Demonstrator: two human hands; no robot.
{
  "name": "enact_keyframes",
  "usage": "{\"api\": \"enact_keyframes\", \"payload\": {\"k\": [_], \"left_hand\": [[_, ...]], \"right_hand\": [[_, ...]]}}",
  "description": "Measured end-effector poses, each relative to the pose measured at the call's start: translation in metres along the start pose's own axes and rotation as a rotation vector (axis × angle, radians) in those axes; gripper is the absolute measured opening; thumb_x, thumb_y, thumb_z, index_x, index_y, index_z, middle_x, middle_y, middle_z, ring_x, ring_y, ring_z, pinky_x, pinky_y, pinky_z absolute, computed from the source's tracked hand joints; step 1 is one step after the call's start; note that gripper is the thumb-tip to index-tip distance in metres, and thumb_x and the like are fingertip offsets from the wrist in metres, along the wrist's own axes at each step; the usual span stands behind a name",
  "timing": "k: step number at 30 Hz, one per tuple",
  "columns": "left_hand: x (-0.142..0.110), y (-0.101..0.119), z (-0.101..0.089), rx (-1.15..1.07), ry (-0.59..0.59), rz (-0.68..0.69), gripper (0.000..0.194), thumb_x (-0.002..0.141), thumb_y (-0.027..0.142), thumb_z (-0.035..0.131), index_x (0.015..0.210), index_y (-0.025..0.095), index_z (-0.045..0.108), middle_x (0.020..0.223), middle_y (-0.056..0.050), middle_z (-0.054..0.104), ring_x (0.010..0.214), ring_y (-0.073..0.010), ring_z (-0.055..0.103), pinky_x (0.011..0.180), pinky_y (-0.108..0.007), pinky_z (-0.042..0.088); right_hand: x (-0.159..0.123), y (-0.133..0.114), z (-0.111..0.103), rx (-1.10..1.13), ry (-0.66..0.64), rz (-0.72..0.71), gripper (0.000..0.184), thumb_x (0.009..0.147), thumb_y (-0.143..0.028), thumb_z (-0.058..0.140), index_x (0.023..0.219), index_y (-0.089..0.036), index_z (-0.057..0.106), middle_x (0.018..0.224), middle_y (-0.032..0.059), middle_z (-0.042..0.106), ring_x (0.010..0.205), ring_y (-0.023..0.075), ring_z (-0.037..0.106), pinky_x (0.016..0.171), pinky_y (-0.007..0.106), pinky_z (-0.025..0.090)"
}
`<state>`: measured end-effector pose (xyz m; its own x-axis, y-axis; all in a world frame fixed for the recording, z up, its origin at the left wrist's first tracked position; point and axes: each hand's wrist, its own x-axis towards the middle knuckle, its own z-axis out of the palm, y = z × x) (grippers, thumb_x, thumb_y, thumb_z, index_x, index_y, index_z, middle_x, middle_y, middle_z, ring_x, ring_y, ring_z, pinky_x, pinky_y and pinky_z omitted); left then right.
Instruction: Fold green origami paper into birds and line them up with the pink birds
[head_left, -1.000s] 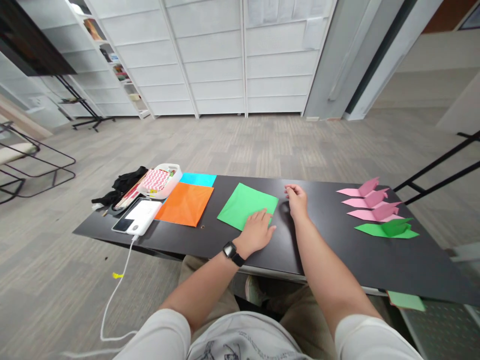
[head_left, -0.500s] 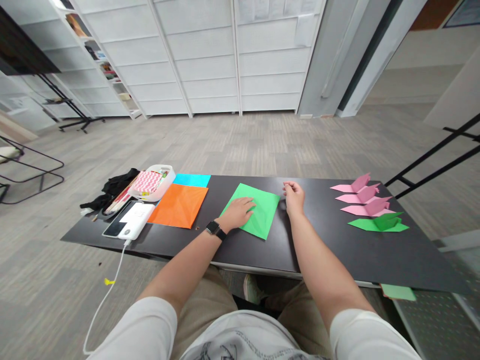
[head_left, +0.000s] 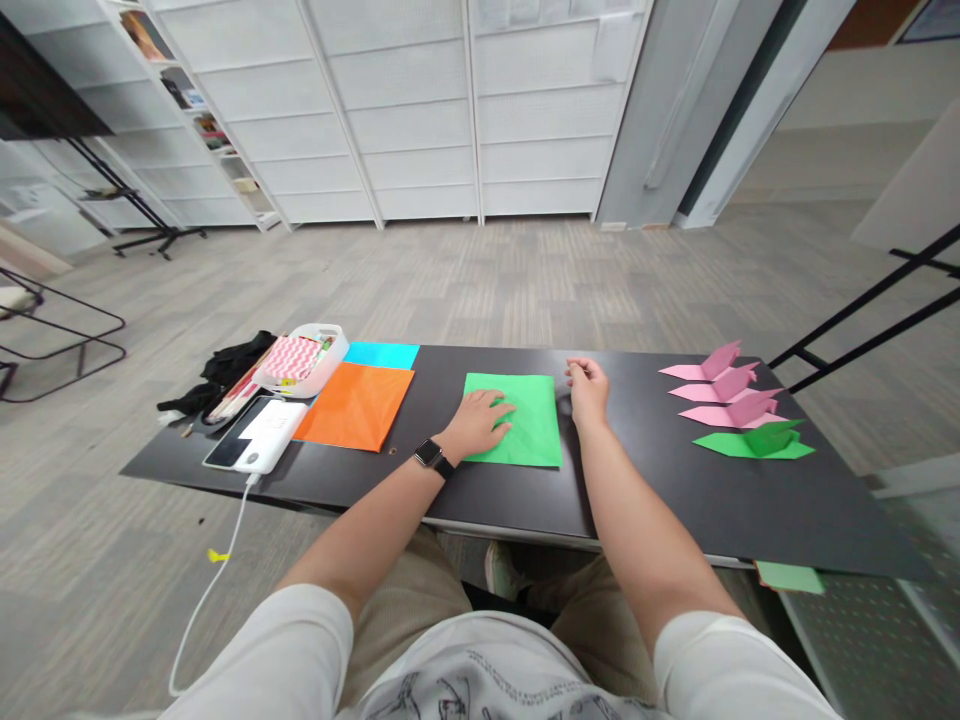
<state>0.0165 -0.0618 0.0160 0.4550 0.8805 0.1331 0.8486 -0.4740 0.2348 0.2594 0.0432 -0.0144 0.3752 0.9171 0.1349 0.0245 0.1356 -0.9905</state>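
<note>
A square sheet of green paper (head_left: 534,415) lies flat on the dark table, its edges nearly straight to the table's front. My left hand (head_left: 480,424) rests on the left part of the sheet, open with its fingers spread. Just beyond the sheet's right edge, my right hand (head_left: 589,388) is held with curled fingers drawn together and does not touch the paper. I see nothing between those fingers. Folded pink paper cranes (head_left: 709,366) stand in a row at the right, with a green paper crane (head_left: 757,441) nearest me.
Left of my hands lie an orange sheet (head_left: 358,408) and a blue sheet (head_left: 382,355). Beyond them are a white basket (head_left: 337,352), a black cloth (head_left: 229,368) and a white device (head_left: 274,437) with a cable. The black tabletop (head_left: 637,510) ends close to my lap.
The green sheet has turned from a tilted position to a nearly square one, with my left hand on it. My right hand stays in almost the same place.
</note>
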Motion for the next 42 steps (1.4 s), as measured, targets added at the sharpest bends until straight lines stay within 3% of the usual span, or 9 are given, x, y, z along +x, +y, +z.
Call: {"api": "enact_keyframes", "payload": {"k": [5,9,13,16,19,22,25,37,42], "left_hand": [[0.011,-0.002,0.002,-0.070,0.063,0.020,0.044,0.104,0.037,0.055,0.144,0.021,0.066,0.154,-0.014,0.058,0.144,-0.0297,0.052,0.129,-0.050,0.037],[0.019,-0.005,0.009,-0.042,0.003,0.062,0.058,0.101,0.046,0.061,0.153,0.020,0.058,0.168,-0.015,0.046,0.159,-0.0332,0.038,0.135,-0.055,0.025],[0.022,-0.007,0.020,-0.011,-0.050,0.056,0.065,0.103,0.055,0.058,0.157,0.020,0.053,0.173,-0.014,0.040,0.163,-0.0345,0.032,0.135,-0.056,0.022],[0.021,-0.003,0.028,0.009,-0.016,0.020,0.066,0.105,0.056,0.053,0.159,0.020,0.051,0.174,-0.014,0.038,0.163,-0.0355,0.032,0.135,-0.056,0.022],[0.018,0.000,0.034,0.035,0.031,0.010,0.064,0.106,0.055,0.049,0.160,0.020,0.049,0.175,-0.014,0.036,0.164,-0.0351,0.030,0.135,-0.059,0.018],[0.017,0.000,0.037,0.048,0.045,0.005,0.064,0.108,0.056,0.045,0.162,0.021,0.047,0.175,-0.013,0.035,0.164,-0.0350,0.029,0.135,-0.063,0.014],[0.016,-0.002,0.038,0.049,0.040,0.007,0.065,0.109,0.056,0.042,0.164,0.022,0.045,0.176,-0.012,0.035,0.165,-0.0346,0.028,0.135,-0.063,0.014],[0.017,-0.002,0.033,0.005,0.023,-0.009,0.065,0.108,0.056,0.042,0.164,0.024,0.046,0.176,-0.010,0.033,0.165,-0.0346,0.027,0.135,-0.062,0.016],[0.010,-0.025,0.026,0.010,0.016,-0.022,0.062,0.109,0.056,0.040,0.165,0.030,0.044,0.176,-0.007,0.034,0.164,-0.0325,0.031,0.136,-0.062,0.013]], "right_hand": [[0.000,0.003,0.000,-0.002,-0.018,-0.013,0.035,0.079,-0.050,0.061,0.094,-0.021,0.071,0.087,0.0034,0.071,0.083,0.0199,0.065,0.070,0.030,0.051],[0.001,0.006,0.000,-0.051,-0.040,-0.047,0.035,0.082,-0.049,0.060,0.099,-0.021,0.073,0.094,0.0054,0.074,0.087,0.0214,0.066,0.078,0.033,0.053],[-0.007,0.001,-0.001,-0.282,-0.144,-0.216,0.038,0.093,-0.044,0.052,0.110,-0.021,0.077,0.110,0.0106,0.076,0.102,0.0259,0.069,0.097,0.041,0.054],[-0.022,-0.004,-0.001,-0.598,-0.376,-0.417,0.037,0.096,-0.037,0.053,0.120,-0.025,0.079,0.123,0.0113,0.074,0.122,0.0297,0.064,0.115,0.048,0.045],[-0.040,-0.005,0.001,-0.883,-0.551,-0.494,0.041,0.100,-0.038,0.055,0.135,-0.031,0.073,0.140,0.0094,0.069,0.137,0.0331,0.056,0.129,0.063,0.024],[-0.054,-0.002,0.005,-1.035,-0.605,-0.459,0.046,0.104,-0.041,0.051,0.148,-0.034,0.064,0.156,0.0088,0.060,0.147,0.0368,0.048,0.127,0.078,0.011],[-0.060,0.000,0.005,-1.124,-0.615,-0.463,0.049,0.107,-0.041,0.046,0.154,-0.034,0.058,0.165,0.0089,0.052,0.154,0.0387,0.041,0.123,0.084,0.004],[-0.055,0.000,-0.032,-1.225,-0.615,-0.490,0.061,0.107,-0.058,0.043,0.164,-0.036,0.046,0.176,0.0071,0.034,0.161,0.0410,0.030,0.123,0.082,-0.006],[-0.054,0.002,-0.030,-1.216,-0.628,-0.470,0.064,0.107,-0.061,0.040,0.166,-0.036,0.043,0.177,0.0066,0.032,0.163,0.0407,0.027,0.124,0.082,-0.002]]}}
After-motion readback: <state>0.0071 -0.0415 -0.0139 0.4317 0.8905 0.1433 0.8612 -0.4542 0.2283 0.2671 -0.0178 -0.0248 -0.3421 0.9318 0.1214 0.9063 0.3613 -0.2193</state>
